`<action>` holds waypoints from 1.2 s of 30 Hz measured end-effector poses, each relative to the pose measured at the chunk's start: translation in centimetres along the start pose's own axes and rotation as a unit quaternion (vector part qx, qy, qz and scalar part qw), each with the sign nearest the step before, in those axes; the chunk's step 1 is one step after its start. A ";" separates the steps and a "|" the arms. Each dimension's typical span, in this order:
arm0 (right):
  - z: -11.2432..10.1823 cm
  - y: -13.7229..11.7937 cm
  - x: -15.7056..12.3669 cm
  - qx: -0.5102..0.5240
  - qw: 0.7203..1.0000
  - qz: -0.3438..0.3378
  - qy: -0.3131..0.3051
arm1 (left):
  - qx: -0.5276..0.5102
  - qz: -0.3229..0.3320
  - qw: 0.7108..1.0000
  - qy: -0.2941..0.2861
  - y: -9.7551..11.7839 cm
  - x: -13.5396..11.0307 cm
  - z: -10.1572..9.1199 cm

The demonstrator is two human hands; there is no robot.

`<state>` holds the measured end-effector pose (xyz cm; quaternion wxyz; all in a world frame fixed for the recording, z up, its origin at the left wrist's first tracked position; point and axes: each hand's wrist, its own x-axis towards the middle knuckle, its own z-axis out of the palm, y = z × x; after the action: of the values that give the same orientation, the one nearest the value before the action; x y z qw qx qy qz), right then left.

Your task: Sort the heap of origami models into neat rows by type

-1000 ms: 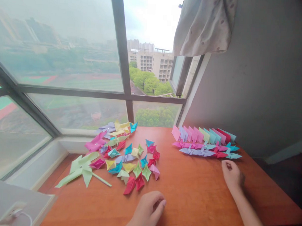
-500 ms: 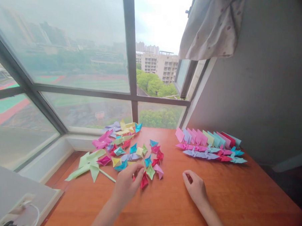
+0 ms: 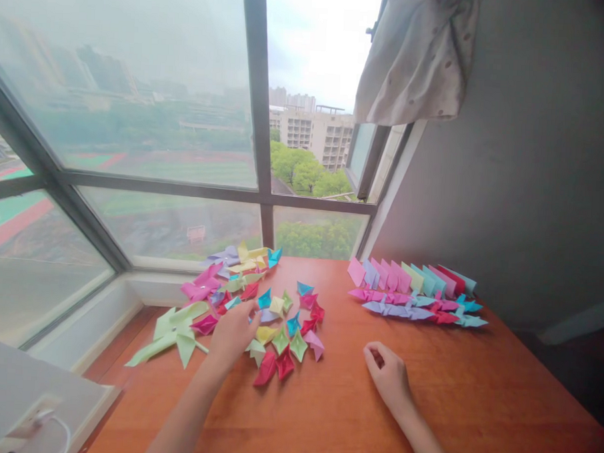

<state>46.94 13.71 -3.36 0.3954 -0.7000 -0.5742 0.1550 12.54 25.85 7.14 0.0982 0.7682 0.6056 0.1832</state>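
Big window panes fill the left and the middle, and trees and a tall pale building show outside. A spotted curtain hangs at the top, next to a gray wall. Below is a brown wooden counter.

On the left side of the counter lies a bunch of bright folded paper. A light green pinwheel sits at the near left edge of the bunch, and a pink pinwheel is behind it. The left hand reaches over the bunch, just beside a purple paper piece. Its fingers bend down with the tips close together, but I can't tell if they grasp any paper. Near it are a yellow paper boat and two red paper pieces.

The right hand is in front, over bare wood, with its fingers curled into a loose fist.

Far back on the right, folded paper cards stand leaning in a row. Just in front of them are two lines of paper cranes, pink, purple, red and blue.
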 end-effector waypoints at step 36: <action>-0.3 -7.6 -3.8 0.285 0.946 0.125 -0.091 | -0.266 0.275 0.924 -0.027 11.3 -11.6 3.6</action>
<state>40.88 10.25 1.47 0.5022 -0.6073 -0.4469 0.4234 21.80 12.12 6.19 0.2611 0.8547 0.2969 0.3363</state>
